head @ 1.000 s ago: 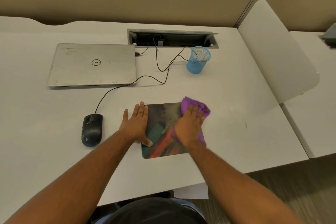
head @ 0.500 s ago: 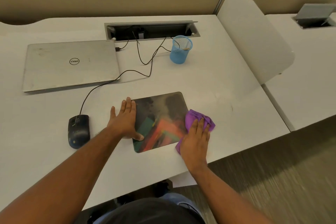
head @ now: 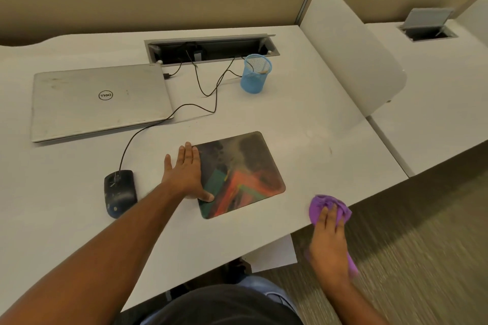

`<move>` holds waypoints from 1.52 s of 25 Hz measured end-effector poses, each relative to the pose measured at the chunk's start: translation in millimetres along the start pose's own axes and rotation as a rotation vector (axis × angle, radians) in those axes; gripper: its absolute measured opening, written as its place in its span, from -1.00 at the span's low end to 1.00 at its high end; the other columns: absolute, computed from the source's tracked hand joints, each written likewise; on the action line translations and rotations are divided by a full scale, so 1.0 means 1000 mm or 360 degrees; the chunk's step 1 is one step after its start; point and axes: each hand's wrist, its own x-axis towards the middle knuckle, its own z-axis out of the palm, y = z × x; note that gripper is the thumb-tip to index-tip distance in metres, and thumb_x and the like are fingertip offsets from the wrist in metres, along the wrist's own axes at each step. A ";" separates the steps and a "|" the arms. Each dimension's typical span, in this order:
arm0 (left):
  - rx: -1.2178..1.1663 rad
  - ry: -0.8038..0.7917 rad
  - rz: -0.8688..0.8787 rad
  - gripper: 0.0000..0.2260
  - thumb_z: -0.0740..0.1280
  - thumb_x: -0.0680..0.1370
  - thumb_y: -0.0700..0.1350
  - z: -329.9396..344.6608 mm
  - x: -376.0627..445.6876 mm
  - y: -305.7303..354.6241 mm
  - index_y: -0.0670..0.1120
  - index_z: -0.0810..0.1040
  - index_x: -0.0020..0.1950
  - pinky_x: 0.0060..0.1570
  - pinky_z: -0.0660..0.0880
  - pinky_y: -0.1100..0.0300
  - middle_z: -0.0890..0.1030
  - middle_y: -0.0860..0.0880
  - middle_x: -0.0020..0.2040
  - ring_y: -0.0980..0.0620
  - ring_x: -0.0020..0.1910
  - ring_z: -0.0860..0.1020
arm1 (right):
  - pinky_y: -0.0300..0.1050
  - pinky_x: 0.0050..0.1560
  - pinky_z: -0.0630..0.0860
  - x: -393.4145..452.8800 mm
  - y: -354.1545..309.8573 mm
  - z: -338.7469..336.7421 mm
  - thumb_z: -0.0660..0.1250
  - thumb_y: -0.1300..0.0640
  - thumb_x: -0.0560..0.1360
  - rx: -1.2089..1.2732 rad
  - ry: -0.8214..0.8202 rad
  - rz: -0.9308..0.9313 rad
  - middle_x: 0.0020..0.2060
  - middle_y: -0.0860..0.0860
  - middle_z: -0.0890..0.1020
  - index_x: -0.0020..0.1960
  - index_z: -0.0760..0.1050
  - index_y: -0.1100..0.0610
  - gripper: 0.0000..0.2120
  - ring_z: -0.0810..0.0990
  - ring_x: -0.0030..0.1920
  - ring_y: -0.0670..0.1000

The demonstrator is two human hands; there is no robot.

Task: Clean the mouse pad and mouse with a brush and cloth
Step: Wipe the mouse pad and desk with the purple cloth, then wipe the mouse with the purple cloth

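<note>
1. Gripping the purple cloth (head: 320, 205), the right hand (head: 328, 243) is hovering past the desk's (head: 303, 119) front edge.
2. Lying flat with fingers spread, the left hand (head: 184, 174) is pressing the mouse pad's (head: 245, 174) left edge.
3. Sitting left of it is the mouse (head: 120, 192).

The left hand (head: 184, 174) lies flat on the multicoloured rectangular mouse pad (head: 241, 174) atop the white worktop (head: 303, 140); the right hand (head: 328, 243) grips a crumpled purple cloth (head: 320, 206) at the worktop's edge.

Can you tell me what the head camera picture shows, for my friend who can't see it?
A person's left hand presses the edge of a colourful mouse pad on a white desk, while the right hand holds a purple cloth at the desk's edge. A black mouse lies left.
</note>
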 end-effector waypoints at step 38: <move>-0.0736 0.0679 -0.0049 0.21 0.45 0.23 0.49 0.060 -0.101 -0.184 0.12 -0.19 0.63 0.51 -0.34 -0.08 -0.33 0.03 0.61 0.08 0.51 -0.46 | 0.04 0.00 0.54 0.031 -0.346 -0.268 0.24 0.19 0.51 0.0453 0.0235 -0.1624 0.15 -0.01 0.50 0.31 0.52 0.01 -0.61 0.51 0.03 0.09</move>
